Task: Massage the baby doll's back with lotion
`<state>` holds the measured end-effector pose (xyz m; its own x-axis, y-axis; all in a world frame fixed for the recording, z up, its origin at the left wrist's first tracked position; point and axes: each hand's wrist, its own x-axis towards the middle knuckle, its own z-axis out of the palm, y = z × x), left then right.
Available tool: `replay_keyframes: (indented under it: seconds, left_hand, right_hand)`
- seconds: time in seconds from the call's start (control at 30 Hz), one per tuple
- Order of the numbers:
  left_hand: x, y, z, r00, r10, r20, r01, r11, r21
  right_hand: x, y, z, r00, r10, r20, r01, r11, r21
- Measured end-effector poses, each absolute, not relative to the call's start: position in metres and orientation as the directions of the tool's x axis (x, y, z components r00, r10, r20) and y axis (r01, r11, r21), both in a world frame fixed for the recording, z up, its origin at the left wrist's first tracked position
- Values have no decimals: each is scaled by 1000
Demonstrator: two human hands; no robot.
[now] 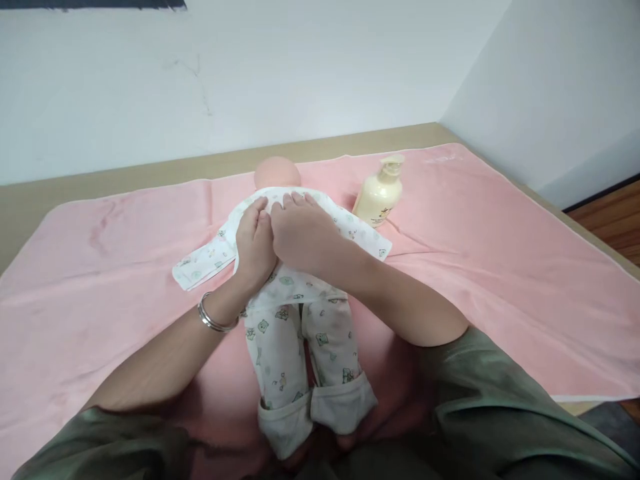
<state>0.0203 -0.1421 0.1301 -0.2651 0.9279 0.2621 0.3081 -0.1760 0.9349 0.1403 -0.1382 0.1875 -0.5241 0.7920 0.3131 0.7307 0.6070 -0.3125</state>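
A baby doll, its bare round head point(277, 173) at the far end, lies on its back on a pink cloth. It is dressed in a white printed baby top point(290, 287) and matching trousers point(277, 353) with turned-up cuffs. My left hand point(255, 243) is closed on the front of the top at the chest, thumb beside the forefinger. Against it, my right hand point(303, 230) bends over the same part of the top, fingers curled into the fabric. The cloth between the fingers is hidden. Both sleeves of the top spread outward on the pink cloth.
The pink cloth point(475, 267) covers most of a wooden surface point(370, 139) that meets white walls at the back and right. A cream pump bottle point(379, 199) stands beyond the right sleeve. My green-clad legs flank the trousers at the near edge.
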Motion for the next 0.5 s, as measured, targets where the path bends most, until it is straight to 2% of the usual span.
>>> replay_keyframes:
  seconds: [0.03, 0.1, 0.2, 0.37, 0.5]
  left_hand:
    - [15, -140, 125, -273, 922, 273, 356, -166, 920]
    - [7, -136, 119, -249, 911, 329, 456, -189, 869]
    - [-1, -131, 119, -157, 889, 431, 578, -271, 770]
    - [-4, -126, 118, -111, 890, 442, 612, -289, 736]
    - [-3, -124, 114, -137, 907, 397, 630, -229, 742]
  right_hand:
    - [136, -134, 178, -535, 808, 246, 770, 587, -250]
    - [128, -128, 165, -535, 817, 215, 809, 569, -149]
    - [122, -119, 155, -553, 788, 271, 791, 599, -129]
    - [134, -98, 154, -615, 750, 244, 712, 661, -237]
    - [151, -84, 150, -614, 748, 252, 664, 662, -348]
